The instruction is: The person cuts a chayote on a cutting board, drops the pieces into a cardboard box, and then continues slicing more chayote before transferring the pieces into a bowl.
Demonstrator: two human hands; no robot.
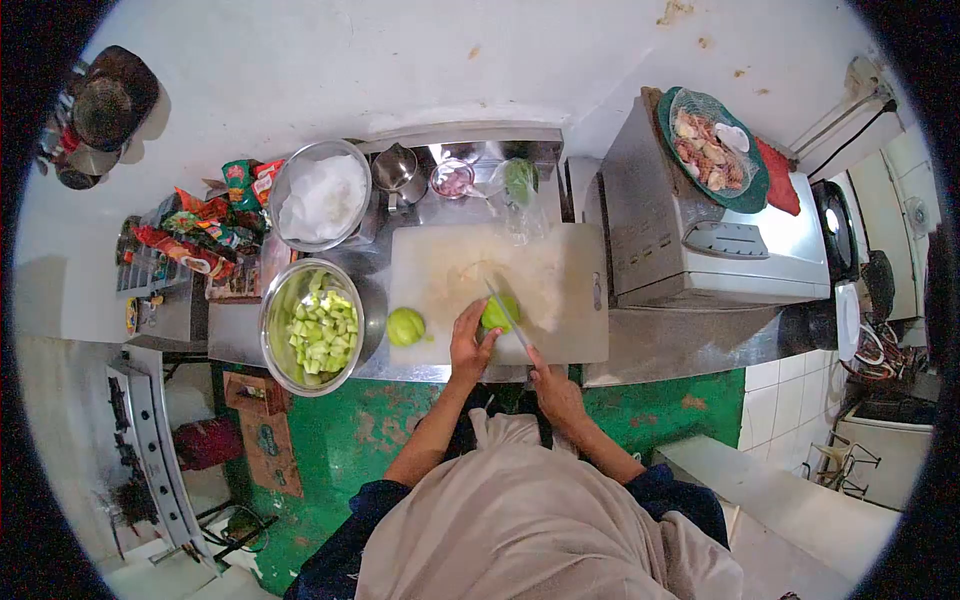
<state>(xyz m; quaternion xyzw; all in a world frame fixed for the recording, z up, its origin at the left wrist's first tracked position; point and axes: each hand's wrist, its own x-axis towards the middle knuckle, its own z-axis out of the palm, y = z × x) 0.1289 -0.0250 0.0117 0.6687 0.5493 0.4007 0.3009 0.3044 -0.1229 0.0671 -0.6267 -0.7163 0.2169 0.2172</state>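
On the white cutting board [430,270], my left hand [470,343] holds a green vegetable [494,316] from its left side. My right hand [556,392] grips the handle of a knife [508,314], whose blade lies over that vegetable, pointing up and to the left. A second green piece [406,326] rests at the board's left edge. Left of the board, a steel bowl [270,325] holds many pale green chunks.
Behind the board stand a colander [283,232] with white contents, a steel jug [398,173], a small bowl [440,188] and a plastic bag [520,215]. At right, a metal appliance [650,245] bears a green plate [748,198] of meat. Packets [190,240] lie at left.
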